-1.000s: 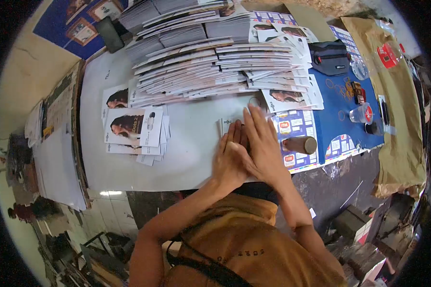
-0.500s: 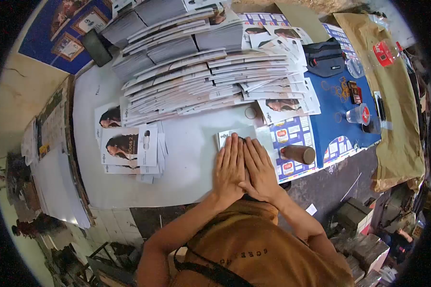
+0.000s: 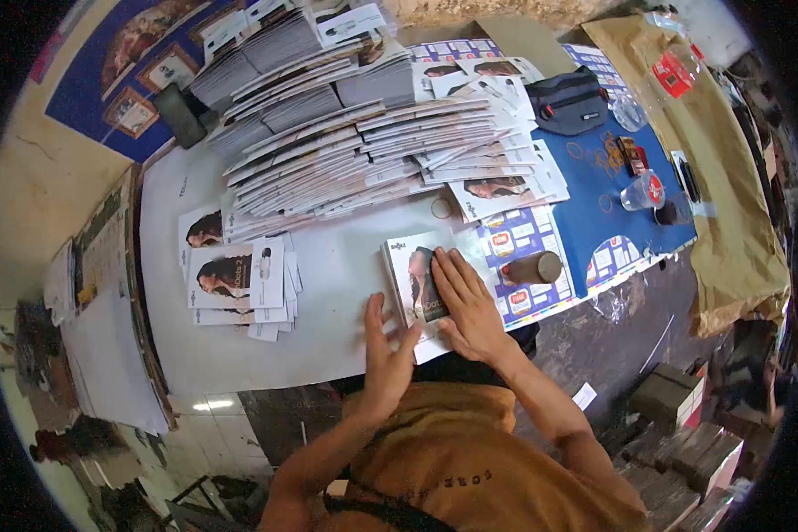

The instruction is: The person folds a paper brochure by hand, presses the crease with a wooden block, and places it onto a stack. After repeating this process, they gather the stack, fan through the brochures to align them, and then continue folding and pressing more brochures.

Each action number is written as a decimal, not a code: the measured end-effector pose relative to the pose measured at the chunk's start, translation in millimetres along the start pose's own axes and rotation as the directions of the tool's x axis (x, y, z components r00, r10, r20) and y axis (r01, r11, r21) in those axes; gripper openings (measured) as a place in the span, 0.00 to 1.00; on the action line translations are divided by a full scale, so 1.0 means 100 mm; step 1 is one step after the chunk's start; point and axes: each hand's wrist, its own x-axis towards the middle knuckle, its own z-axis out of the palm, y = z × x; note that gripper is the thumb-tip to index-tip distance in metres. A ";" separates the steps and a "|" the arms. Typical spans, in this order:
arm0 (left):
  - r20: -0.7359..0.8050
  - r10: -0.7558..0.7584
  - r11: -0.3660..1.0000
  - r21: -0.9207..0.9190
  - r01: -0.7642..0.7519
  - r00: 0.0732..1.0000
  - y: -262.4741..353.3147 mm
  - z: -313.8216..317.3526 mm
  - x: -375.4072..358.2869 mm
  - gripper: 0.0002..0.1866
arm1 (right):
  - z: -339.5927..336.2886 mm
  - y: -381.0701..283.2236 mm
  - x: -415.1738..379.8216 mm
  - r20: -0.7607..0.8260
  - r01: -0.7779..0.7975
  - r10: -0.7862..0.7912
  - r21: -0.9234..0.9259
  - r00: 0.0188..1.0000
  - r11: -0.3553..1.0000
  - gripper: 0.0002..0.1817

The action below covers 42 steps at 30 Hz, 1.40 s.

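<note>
A printed white booklet or small stack of them (image 3: 421, 279), with a dark picture of a person on its cover, lies on the table edge in front of my body. My right hand (image 3: 468, 306) rests flat on its right side, fingers stretched out and covering part of the picture. At the lower left of the booklet is my left hand (image 3: 387, 356), raised a little with fingers apart and slightly blurred, holding nothing. A brown cylinder (image 3: 534, 268) lies on its side to the right of my right hand. To the left sits a loose pile of similar booklets (image 3: 237, 282).
Tall stacks of folded prints (image 3: 328, 160) cover the back of the white table (image 3: 328, 346). On the blue sheet (image 3: 585, 226) at right are a black pouch (image 3: 572, 102), rubber bands (image 3: 609, 158) and a plastic cup (image 3: 643, 191). A clear bottle (image 3: 676, 73) lies on brown paper (image 3: 727, 266).
My hands were side by side, pressed on the booklet. My left hand has lifted off and moved left and down, uncovering the cover. My right hand stays flat on it. The view has shifted slightly.
</note>
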 end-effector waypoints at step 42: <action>0.352 0.606 0.692 0.208 -0.691 0.713 -0.04 -0.39 0.13 0.55 | -0.03 -0.42 -0.35 0.038 -0.266 0.314 0.633 0.949 0.727 0.21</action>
